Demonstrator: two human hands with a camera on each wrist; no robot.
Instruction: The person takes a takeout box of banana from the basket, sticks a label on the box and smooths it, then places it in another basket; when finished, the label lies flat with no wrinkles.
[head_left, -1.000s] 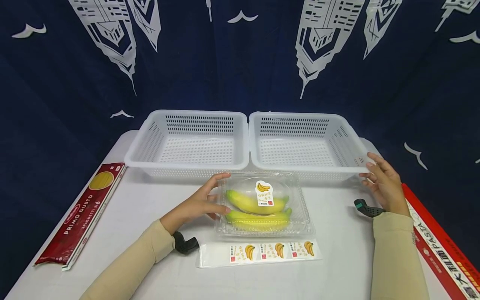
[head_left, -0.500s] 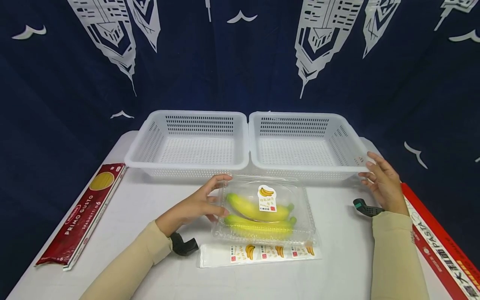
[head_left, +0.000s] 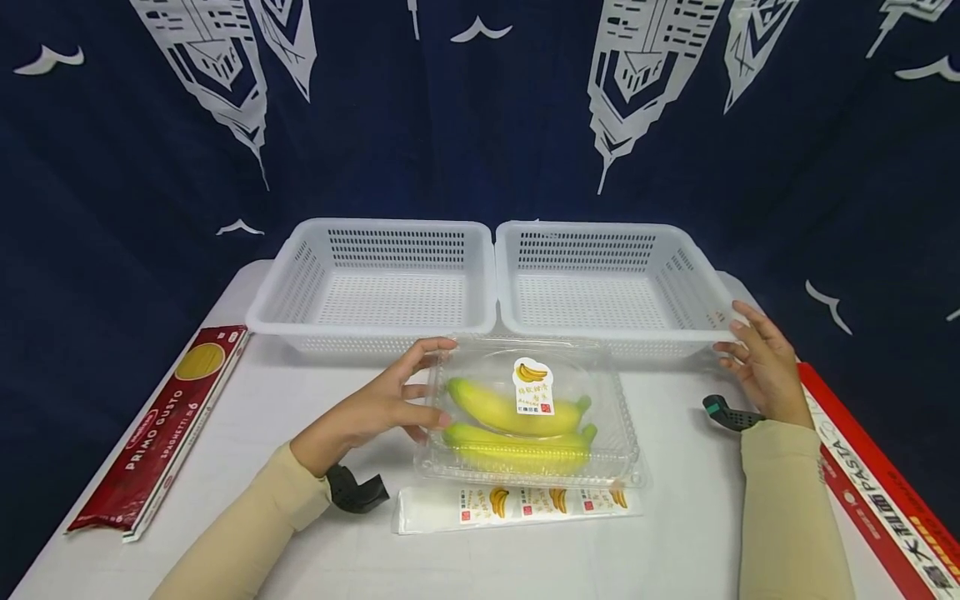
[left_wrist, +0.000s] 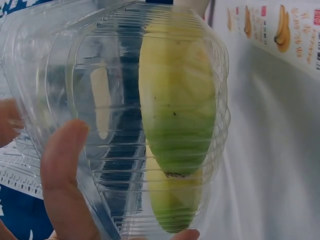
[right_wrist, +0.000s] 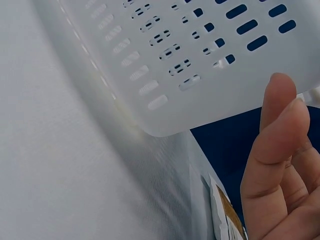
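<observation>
My left hand (head_left: 378,404) grips the left side of a clear plastic clamshell box (head_left: 618,417), tilted and held above the table. Two yellow bananas (head_left: 517,450) with green ends lie inside it, seen through the ribbed wall in the left wrist view. A banana label (head_left: 533,387) is stuck on the lid. My right hand (head_left: 768,367) is at the front right corner of the right white basket (head_left: 615,337), fingers loosely bent; whether they touch its rim I cannot tell. In the right wrist view that hand (right_wrist: 280,170) holds nothing visible.
A strip of banana labels (head_left: 525,507) lies partly under the box's near edge. The left white basket (head_left: 375,329) stands beside the right one at the back. A red spaghetti pack (head_left: 161,429) lies at far left, a red pasta pack (head_left: 881,475) at far right.
My left hand has raised the box off the table and tilted it, and its near edge now overlaps the label strip. The right hand has stayed by the basket corner.
</observation>
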